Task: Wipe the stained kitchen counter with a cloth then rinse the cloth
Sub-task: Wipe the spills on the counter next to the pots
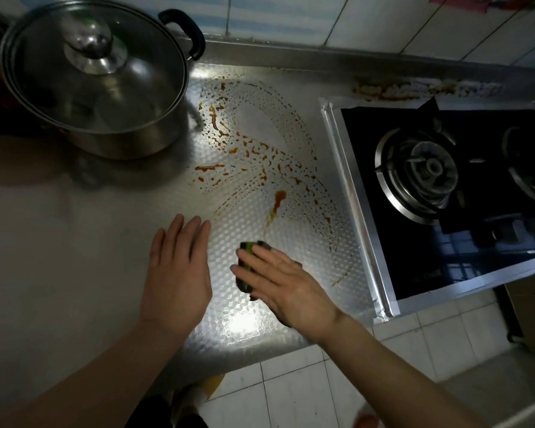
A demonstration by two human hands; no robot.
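A shiny patterned metal counter (74, 242) carries smeared orange-brown stains (247, 152) in its middle, streaked in arcs toward the stove. My right hand (284, 285) lies flat on a dark green cloth (247, 261) near the counter's front edge, pressing it onto the surface; most of the cloth is hidden under my palm. My left hand (176, 267) rests flat on the counter just left of it, fingers together and holding nothing.
A large steel pot with a glass lid (96, 75) stands at the back left. A black gas stove (445, 186) in a metal frame fills the right side. A tiled wall runs along the back; tiled floor lies below the counter's front edge.
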